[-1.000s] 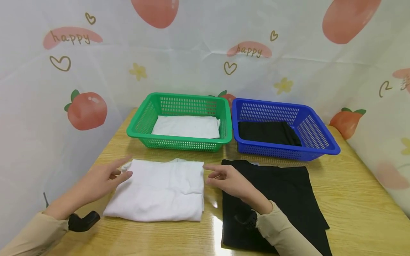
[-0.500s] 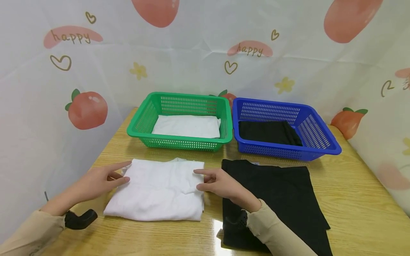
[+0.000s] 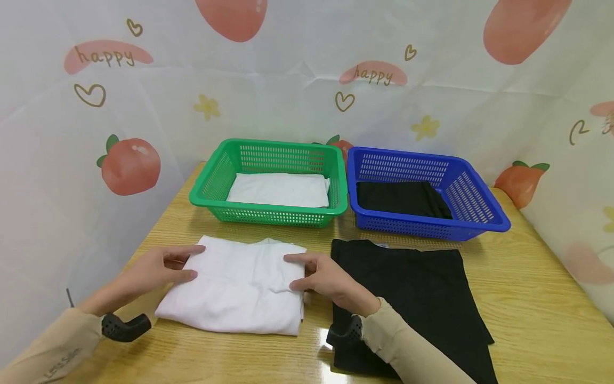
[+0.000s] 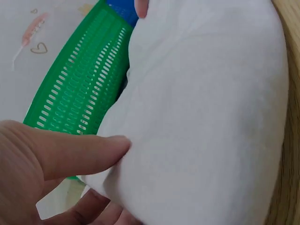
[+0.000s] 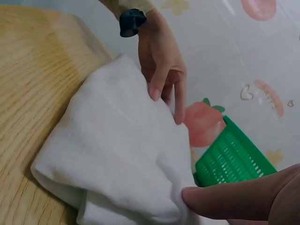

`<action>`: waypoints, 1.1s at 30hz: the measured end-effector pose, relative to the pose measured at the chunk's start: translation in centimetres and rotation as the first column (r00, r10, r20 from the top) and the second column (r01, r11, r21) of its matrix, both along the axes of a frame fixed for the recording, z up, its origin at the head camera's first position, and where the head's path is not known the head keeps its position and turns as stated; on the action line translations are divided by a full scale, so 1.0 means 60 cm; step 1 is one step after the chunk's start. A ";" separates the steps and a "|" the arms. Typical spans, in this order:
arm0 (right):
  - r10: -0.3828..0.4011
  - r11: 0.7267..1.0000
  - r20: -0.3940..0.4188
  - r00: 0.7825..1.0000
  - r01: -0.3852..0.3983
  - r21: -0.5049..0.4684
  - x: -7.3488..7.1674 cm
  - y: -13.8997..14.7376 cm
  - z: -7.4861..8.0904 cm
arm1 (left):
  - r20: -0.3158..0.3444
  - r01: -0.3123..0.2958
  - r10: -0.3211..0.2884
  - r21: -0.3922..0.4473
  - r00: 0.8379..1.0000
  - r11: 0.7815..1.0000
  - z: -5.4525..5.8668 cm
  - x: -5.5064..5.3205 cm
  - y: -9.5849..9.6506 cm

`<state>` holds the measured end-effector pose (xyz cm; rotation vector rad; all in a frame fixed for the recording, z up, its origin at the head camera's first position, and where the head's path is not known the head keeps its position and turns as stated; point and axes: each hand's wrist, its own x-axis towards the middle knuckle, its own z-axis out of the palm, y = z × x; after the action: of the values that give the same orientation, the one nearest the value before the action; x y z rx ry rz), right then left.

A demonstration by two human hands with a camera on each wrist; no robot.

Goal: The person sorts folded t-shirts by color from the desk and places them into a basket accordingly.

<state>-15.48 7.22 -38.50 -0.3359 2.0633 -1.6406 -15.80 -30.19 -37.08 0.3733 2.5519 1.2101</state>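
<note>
A folded white garment [image 3: 240,290] lies on the wooden table in the head view, a little lifted at its far left corner. My left hand [image 3: 155,272] pinches its left edge; in the left wrist view the thumb [image 4: 101,152] presses on top while the fingers go beneath. On the opposite edge my right hand [image 3: 326,277] grips the cloth, its thumb [image 5: 225,199] on top in the right wrist view. The right fingers under the fabric are mostly hidden. A folded black garment [image 3: 408,282] lies beside the white one, partly under the right forearm.
Behind the white garment stands a green basket [image 3: 268,209] holding a folded white cloth [image 3: 280,190]. To its right, a blue basket [image 3: 431,223] holds a folded black cloth [image 3: 400,198]. A printed sheet [image 3: 268,85] hangs behind and along the sides.
My right hand has moved left from beside the white garment onto its right edge. The left hand has taken hold of the left edge, and the cloth has shifted slightly.
</note>
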 end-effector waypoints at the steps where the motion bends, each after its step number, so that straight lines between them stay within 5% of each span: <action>1: -0.006 1.000 0.003 1.000 0.006 -0.002 0.000 -0.001 0.000 | 0.022 -0.011 0.011 0.024 1.000 1.000 0.001 0.000 0.000; 5: -0.037 0.999 0.009 0.999 0.037 -0.028 0.000 -0.004 0.001 | 0.102 -0.047 0.038 0.089 0.994 0.995 0.005 -0.002 0.001; 18: -0.041 0.995 0.027 0.999 0.043 -0.095 -0.009 0.015 0.020 | 0.135 -0.094 0.071 0.174 0.988 0.980 0.017 -0.003 0.022; 25: 0.027 0.988 0.027 0.999 -0.023 -0.150 -0.007 0.037 0.048 | 0.020 -0.074 0.071 0.194 0.997 0.978 0.041 0.008 0.030; 33: 0.082 0.977 -0.059 0.995 -0.092 -0.192 -0.016 0.062 0.091 | -0.085 -0.065 0.074 0.112 0.994 0.992 0.107 0.017 0.033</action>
<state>-16.45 10.94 -33.05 -0.5314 1.8985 -1.8004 -14.79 -28.23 -30.65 0.3728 2.6001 1.3915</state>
